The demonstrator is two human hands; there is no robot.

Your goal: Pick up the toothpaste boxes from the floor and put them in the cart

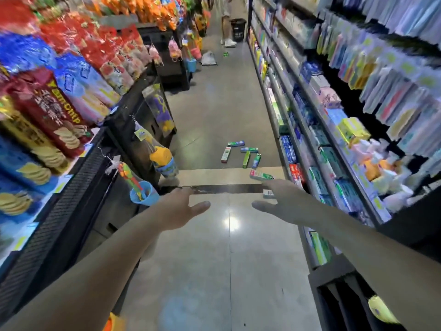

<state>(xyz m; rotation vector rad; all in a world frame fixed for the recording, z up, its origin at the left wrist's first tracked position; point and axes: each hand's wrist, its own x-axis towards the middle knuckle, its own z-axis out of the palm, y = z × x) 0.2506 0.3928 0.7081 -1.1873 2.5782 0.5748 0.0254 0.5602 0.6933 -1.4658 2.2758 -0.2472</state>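
Note:
Several toothpaste boxes [243, 154] lie scattered on the aisle floor ahead, green, white and blue. One red and green box [260, 175] lies nearer, just beyond my right hand, and a small white box [268, 193] sits by the shelf base. My left hand [181, 206] reaches forward with relaxed fingers and holds nothing. My right hand [279, 201] also stretches forward, empty, with the thumb spread inward. Both hands hover above the floor, short of the boxes. No cart shows near me.
Snack shelves [59, 115] line the left, with hanging toys [162, 158] sticking into the aisle. Toiletry shelves [334, 139] run along the right. A person [225, 25] stands far down the aisle beside a black basket [238, 28]. A bag [208, 59] lies on the floor there.

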